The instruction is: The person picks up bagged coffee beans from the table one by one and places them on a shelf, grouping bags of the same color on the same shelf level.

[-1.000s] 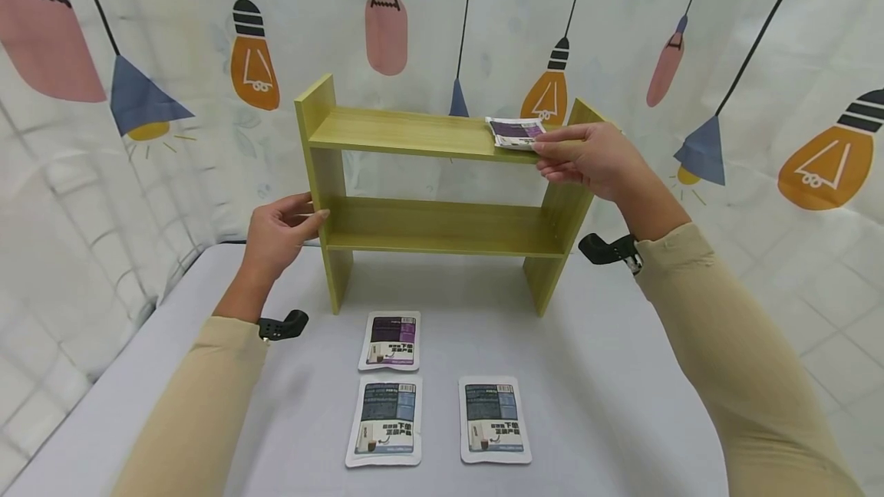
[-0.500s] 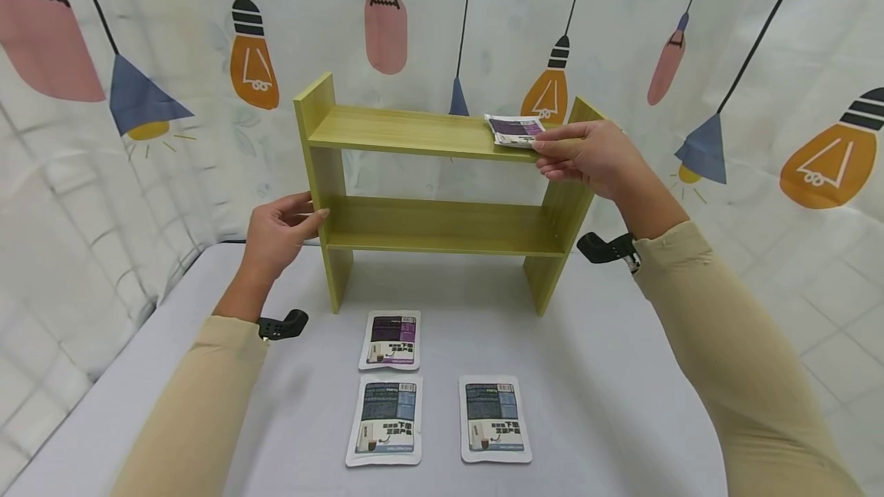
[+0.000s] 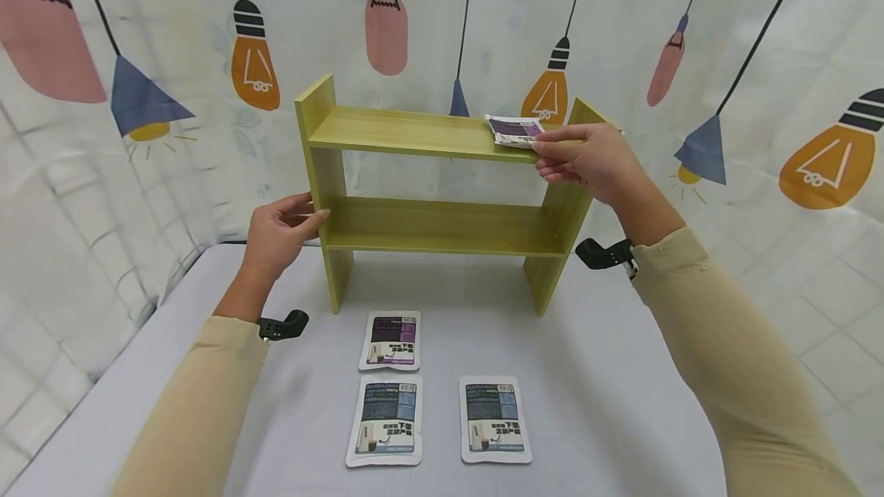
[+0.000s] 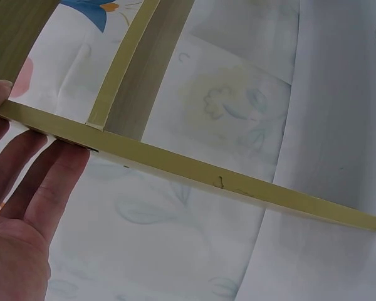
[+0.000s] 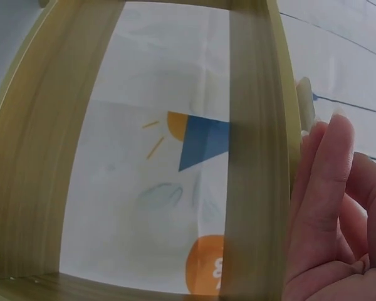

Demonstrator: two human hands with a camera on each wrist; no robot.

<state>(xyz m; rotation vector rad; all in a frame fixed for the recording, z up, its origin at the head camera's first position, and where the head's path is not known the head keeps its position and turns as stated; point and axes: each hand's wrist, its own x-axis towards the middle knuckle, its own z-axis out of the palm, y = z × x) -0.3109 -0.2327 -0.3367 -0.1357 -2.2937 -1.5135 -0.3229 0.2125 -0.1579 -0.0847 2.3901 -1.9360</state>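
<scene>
A small yellow-green wooden shelf [image 3: 442,225] with two boards stands upright on the table. My left hand [image 3: 278,240] grips its left side panel, thumb on the inner side and fingers along the outer face, as the left wrist view of the panel [image 4: 175,164] shows. At the right end of the top board lies a flat white pouch with a purple label [image 3: 512,130]. My right hand [image 3: 587,156] pinches the pouch's right edge between thumb and fingers. In the right wrist view the right hand [image 5: 332,213] is beside the top board, with only the pouch's edge [image 5: 306,103] showing.
On the white table before the shelf lie a purple-labelled pouch [image 3: 390,340] and two blue-labelled pouches, one at left [image 3: 384,420] and one at right [image 3: 495,419]. A patterned curtain [image 3: 442,29] hangs behind the shelf.
Almost nothing differs. The right wrist has dropped slightly while its fingers stay at the pouch; the left hand, the shelf and the pouches on the table are where they were.
</scene>
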